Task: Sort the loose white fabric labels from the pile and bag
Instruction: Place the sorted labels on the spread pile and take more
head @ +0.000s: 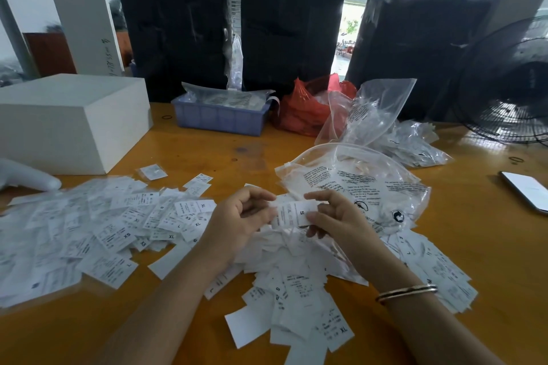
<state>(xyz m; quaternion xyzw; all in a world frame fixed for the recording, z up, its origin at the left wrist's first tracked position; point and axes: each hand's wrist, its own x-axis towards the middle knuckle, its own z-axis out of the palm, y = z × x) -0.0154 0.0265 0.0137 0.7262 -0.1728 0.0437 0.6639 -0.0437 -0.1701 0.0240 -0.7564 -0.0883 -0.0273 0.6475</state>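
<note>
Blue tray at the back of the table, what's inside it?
The blue tray holds clear plastic bags with printed white contents, probably labels. They rise above its rim. Whatever lies lower in the tray is hidden by its wall and the bags.

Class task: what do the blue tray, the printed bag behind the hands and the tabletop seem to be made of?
Blue tray: matte moulded plastic, judging by its ribbed walls. Printed bag: thin clear plastic film, glossy and crinkled. Tabletop: probably varnished wood, orange-brown with glossy reflections.

left hand (241,216) curled, right hand (332,216) pinching, forearms converging
</note>
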